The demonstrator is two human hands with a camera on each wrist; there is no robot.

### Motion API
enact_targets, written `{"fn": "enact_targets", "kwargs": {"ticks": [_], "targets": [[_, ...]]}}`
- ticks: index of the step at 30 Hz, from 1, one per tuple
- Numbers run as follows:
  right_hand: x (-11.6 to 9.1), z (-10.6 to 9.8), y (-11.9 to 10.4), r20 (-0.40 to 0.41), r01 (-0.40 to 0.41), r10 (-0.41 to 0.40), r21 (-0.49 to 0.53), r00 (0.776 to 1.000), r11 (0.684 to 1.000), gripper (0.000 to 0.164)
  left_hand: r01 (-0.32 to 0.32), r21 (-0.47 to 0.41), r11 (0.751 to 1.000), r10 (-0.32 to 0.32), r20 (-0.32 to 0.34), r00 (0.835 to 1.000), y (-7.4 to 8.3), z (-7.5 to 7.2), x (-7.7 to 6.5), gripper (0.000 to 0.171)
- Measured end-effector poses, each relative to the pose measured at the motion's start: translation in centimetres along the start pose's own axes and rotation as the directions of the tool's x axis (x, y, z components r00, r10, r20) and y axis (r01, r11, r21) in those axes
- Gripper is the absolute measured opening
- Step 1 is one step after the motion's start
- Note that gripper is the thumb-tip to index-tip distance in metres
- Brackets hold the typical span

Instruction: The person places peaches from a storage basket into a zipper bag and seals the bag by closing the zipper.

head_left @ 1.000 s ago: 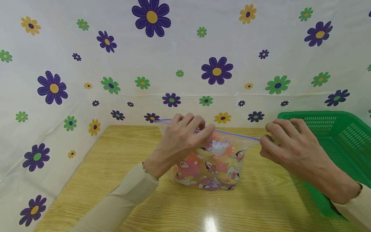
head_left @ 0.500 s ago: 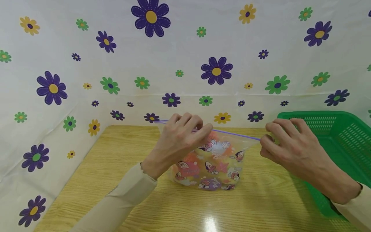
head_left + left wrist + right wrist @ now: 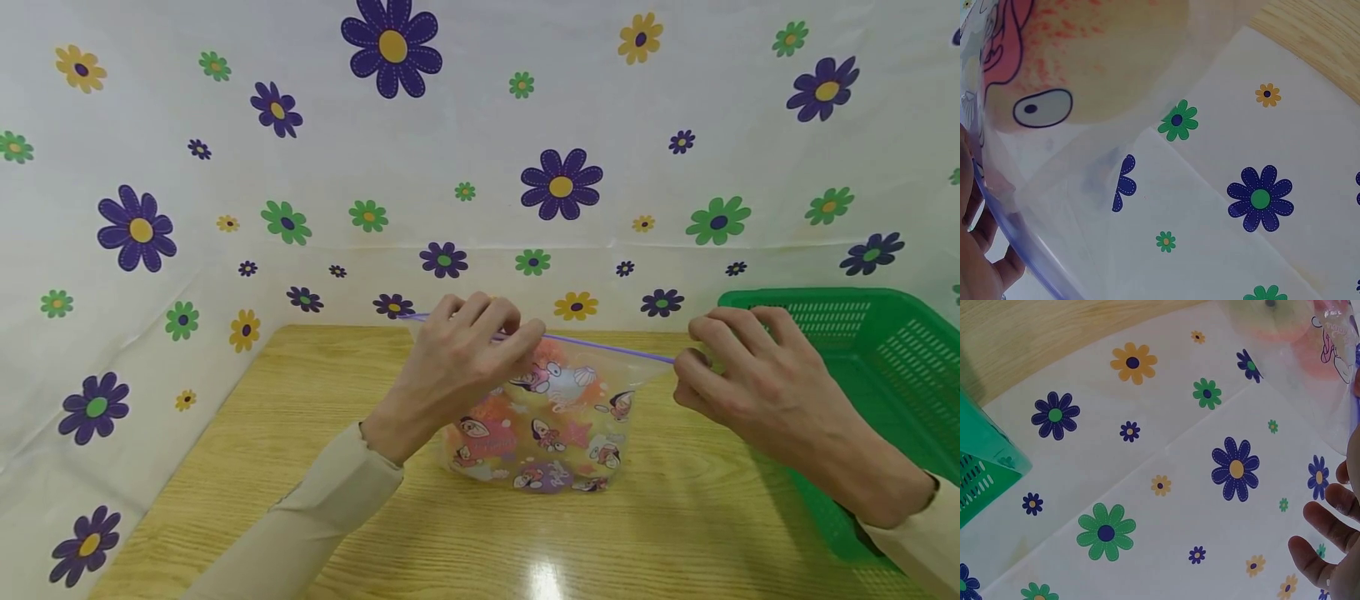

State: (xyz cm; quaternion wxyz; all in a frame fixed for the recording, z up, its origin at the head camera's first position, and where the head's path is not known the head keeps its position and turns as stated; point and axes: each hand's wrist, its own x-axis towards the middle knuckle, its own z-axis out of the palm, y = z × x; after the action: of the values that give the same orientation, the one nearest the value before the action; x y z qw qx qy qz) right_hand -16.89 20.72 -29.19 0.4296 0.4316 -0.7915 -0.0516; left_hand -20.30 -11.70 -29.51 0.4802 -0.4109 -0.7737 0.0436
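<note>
A clear zip bag printed with cartoon figures, shells and stars stands on the table, its purple zip strip stretched along the top. Through the plastic, yellowish and reddish rounded contents show, their kind unclear. My left hand pinches the zip strip left of its middle, fingers bent over it and partly hiding the strip. At the bag's top right corner, my right hand pinches the end of the strip between thumb and index finger. The other right fingers are loosely bent away from the plastic.
A green plastic basket with slotted walls stands at the right, partly behind my right forearm. Behind the wooden table hangs a white sheet with purple, green and yellow flowers, which also covers the left side.
My left hand has slid a little to the left along the zip strip, exposing slightly more of it. The right hand keeps its place at the corner, and the bag stays where it was.
</note>
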Motion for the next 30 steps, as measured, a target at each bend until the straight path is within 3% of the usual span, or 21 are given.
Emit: {"fn": "enact_targets", "kwargs": {"ticks": [30], "targets": [[0.01,0.05,-0.08,-0.008,-0.009,0.009,-0.009,1.0,1.0,0.05,0.023,0.018,1.0,-0.023,-0.003,1.0,-0.52,-0.15,-0.65,0.015]]}}
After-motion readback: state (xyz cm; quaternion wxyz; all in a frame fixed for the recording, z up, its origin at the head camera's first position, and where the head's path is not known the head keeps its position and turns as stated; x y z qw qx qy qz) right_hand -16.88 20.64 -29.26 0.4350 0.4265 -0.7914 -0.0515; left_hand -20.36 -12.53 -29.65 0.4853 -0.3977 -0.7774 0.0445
